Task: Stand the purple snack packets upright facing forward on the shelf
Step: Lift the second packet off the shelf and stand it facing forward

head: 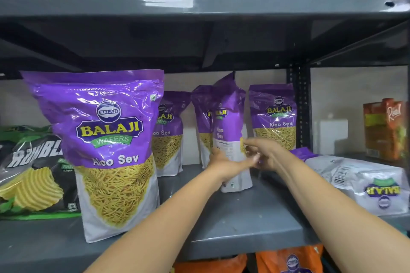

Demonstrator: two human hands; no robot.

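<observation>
A large purple Aloo Sev packet (108,139) stands upright at the shelf front, label forward. Behind it stand three more purple packets, one at the back left (169,133), one partly hidden (203,122) and one at the back right (275,117). In the middle a purple packet (229,131) stands upright but turned edge-on, its side toward me. My left hand (224,162) grips its lower left side. My right hand (264,153) pinches its right edge. Another purple packet (363,182) lies flat at the right, back side up.
A black and green chips bag (33,173) leans at the left. An orange juice carton (386,128) stands on the neighbouring shelf at the right. A grey shelf board (199,6) hangs overhead. Orange packets (288,259) sit on the shelf below. The grey shelf (221,228) front shows bare metal.
</observation>
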